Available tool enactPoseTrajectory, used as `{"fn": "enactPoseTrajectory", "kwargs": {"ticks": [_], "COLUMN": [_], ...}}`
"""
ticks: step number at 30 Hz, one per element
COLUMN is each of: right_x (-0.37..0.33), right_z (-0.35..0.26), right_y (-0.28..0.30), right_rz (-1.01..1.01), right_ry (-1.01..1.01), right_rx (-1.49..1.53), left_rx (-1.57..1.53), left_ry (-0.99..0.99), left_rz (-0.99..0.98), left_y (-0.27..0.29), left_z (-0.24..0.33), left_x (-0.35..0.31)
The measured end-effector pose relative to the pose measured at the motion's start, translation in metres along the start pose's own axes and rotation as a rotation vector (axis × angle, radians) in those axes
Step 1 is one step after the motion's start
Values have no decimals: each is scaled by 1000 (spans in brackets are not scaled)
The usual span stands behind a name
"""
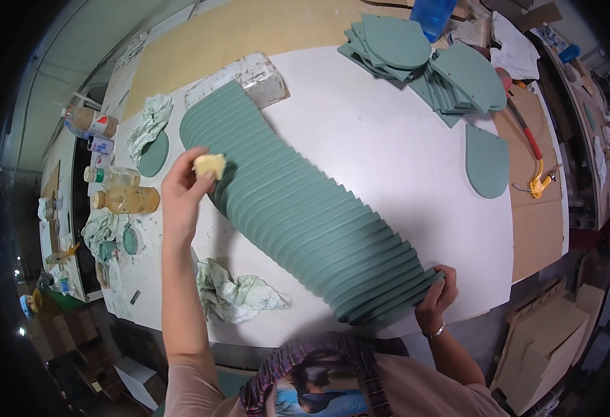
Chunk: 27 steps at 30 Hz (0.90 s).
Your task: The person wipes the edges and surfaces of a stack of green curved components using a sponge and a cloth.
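A long row of green, round-ended flat panels (298,208) leans on the white table, overlapping like fanned cards from far left to near right. My left hand (180,186) is at the row's left side, pinching a pale yellow piece of sponge (209,165) against the rounded edges. My right hand (435,306) is closed round the corner of the nearest panel at the row's near right end. The far end of the row rests against a white, paint-smeared block (267,82). A stained cloth (239,293) lies crumpled between my left forearm and the row.
Stacked green panels (395,40) lie at the far right, beside another pile (473,73) and a single panel (487,163). A red-handled tool (527,132) rests on brown board. Bottles (130,200), rags (151,121) and a green disc (154,154) line the left edge.
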State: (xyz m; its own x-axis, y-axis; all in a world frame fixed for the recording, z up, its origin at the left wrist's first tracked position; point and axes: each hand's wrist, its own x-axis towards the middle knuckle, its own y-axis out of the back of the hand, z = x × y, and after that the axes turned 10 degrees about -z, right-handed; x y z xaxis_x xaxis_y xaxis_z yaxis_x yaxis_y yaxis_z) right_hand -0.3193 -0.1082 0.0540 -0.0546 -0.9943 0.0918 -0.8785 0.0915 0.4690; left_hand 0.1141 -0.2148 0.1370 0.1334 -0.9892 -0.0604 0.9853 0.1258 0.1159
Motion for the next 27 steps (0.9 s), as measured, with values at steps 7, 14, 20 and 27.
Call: {"fn": "enactPoseTrajectory", "kwargs": {"ticks": [7,14,20,27], "right_x": [1,0,2,2], "right_z": [1,2,-5,-3], "right_y": [-1,0,-2,-4], "right_rz": [22,32,30,66], "right_ry": [29,12,8,14], "right_rx": [-4,-3,-15,-57], "left_rx": [840,923,845,783], "left_ry": [-257,-76,-162,-61], "left_rz": [-76,48,148,245], "left_y": [-46,5,-16,-5], "left_z": [16,-2,4,-25], "left_x": [20,-20,-3,-23]}}
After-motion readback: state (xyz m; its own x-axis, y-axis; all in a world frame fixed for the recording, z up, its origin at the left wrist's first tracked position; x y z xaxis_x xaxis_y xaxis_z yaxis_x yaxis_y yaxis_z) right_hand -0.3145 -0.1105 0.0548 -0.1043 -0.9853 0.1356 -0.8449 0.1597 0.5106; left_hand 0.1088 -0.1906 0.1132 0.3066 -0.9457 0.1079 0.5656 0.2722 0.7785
